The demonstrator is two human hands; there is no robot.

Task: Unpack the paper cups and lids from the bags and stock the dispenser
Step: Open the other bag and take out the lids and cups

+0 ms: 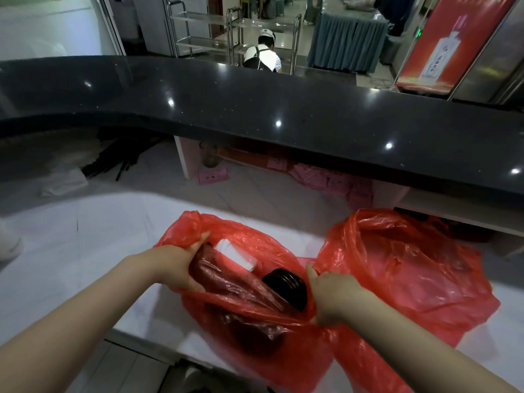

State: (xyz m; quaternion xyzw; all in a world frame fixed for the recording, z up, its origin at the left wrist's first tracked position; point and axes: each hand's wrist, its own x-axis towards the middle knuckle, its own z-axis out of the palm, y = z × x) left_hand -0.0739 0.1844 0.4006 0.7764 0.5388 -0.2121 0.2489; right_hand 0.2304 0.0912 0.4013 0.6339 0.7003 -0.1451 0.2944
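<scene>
Both hands — left (177, 268), right (330, 296) — pinched the near bag (255, 336) open; cups (236, 255) and lids (286, 287) remained inside, nothing unpacked.

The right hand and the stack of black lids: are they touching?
Apart. The head view shows the right hand pinching the red bag, with bag rim showing between it and the black lids.

Two red plastic bags (411, 268), one stack of black lids (286, 287), one white cup stack (236, 255), two hands (175, 268).

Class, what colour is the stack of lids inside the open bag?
Black, or very dark; the stack of lids shows best in the head view.
</scene>
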